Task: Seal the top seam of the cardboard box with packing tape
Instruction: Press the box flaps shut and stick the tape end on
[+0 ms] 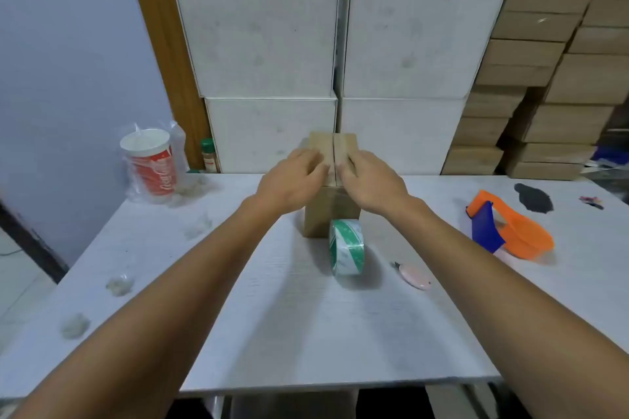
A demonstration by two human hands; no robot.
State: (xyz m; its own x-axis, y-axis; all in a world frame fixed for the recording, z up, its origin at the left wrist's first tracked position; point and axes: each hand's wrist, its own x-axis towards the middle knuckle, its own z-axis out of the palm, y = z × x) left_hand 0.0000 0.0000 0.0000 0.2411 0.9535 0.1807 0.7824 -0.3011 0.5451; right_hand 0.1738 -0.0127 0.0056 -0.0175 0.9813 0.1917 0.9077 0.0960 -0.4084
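The work surface is a white table [258, 323] with a faint wood-grain texture. Small tufts of pale fluff [118, 285] lie scattered along its left side.

The cardboard box [332, 211] stands upright near the centre of the table, toward the far edge. Its two top flaps are folded down, and the seam [333, 150] between them runs away from the camera as a dark, untaped line.

The left hand [294, 180] rests palm-down on the left flap, fingers extended and loosely together, flat on the cardboard and gripping nothing. The right hand [369, 182] lies likewise on the right flap, fingers flat, holding nothing. The fingertips of both hands sit just beside the seam.

A roll of packing tape [346, 247], clear with green and white stripes, stands on edge just in front of the box. A small pink utility knife [413, 276] lies to its right. Further right lies an orange and blue tape dispenser [507, 231], with a dark patch [533, 197] on the table beyond it.

At the far left stands a red and white drink cup [151, 165] inside a clear plastic bag. A small green-capped bottle [208, 156] stands behind it.

Behind the table, large white boxes [265, 37] are stacked against the wall. Brown cartons [531, 78] are stacked at right. The left wall [61, 61] is pale blue.
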